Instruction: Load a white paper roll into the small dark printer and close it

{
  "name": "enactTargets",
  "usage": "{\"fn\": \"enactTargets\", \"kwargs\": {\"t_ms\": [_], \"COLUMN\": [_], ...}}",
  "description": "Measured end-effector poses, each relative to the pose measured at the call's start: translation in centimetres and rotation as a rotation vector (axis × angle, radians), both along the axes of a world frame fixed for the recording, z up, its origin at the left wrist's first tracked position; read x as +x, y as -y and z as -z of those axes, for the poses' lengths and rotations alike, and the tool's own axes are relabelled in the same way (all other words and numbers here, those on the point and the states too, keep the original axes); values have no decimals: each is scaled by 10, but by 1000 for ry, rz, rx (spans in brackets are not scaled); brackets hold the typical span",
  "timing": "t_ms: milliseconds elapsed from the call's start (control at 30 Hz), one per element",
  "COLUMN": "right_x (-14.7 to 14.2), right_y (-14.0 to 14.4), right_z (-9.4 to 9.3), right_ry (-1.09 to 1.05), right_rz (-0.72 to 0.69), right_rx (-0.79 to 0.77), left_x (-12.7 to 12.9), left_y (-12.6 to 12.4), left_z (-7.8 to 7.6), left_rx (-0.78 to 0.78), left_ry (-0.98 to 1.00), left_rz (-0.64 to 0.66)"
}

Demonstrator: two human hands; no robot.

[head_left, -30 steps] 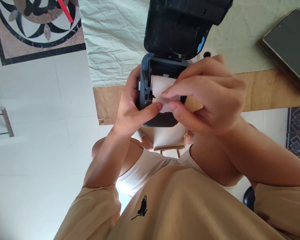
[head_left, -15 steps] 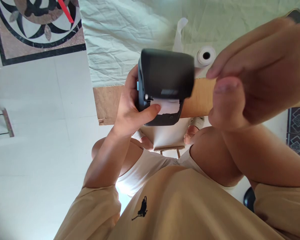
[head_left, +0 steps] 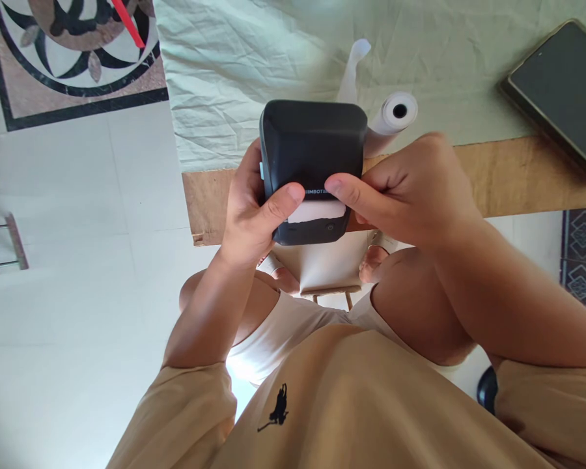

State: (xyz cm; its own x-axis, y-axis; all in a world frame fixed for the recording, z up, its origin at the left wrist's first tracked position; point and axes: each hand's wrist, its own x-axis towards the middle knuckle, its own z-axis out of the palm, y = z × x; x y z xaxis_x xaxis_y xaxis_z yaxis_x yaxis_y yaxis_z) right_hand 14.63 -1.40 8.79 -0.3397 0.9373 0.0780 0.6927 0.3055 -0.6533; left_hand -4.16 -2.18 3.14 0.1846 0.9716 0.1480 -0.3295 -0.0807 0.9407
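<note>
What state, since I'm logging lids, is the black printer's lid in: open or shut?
Shut: the lid lies over the body, paper showing below; whether latched, cannot tell.

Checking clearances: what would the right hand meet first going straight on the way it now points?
The black printer, on which the right hand seems to rest its thumb; no gap shows, though depth is uncertain.

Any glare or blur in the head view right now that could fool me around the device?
Head view: the floor is washed out at lower left, well away from the black device; head view: the tablecloth looks hazy above it; head view: the left hand and right hand show no heavy smear, but the lettering is only partly readable.
</note>
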Motion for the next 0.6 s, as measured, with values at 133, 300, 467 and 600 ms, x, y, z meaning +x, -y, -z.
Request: {"fn": "enactTargets", "kwargs": {"t_ms": [133,300,467,600], "right_x": [1,2,-1,-2], "right_y": [-1,-4,-4,-1], "right_z": [0,2,1,-1], "right_ry": [-32,47,18,-4], "right_rz": [-29,-57,-7,32], "right_rx": [-84,-64,-140,-202], "left_x": [-1,-1,-2,-2], "left_y": [-2,-2,-2,-5], "left_z": [0,-3,0,3], "left_rx": [10,-67,-80,-15], "left_ry": [47,17,23,45], "left_rz": [45,23,15,47]}}
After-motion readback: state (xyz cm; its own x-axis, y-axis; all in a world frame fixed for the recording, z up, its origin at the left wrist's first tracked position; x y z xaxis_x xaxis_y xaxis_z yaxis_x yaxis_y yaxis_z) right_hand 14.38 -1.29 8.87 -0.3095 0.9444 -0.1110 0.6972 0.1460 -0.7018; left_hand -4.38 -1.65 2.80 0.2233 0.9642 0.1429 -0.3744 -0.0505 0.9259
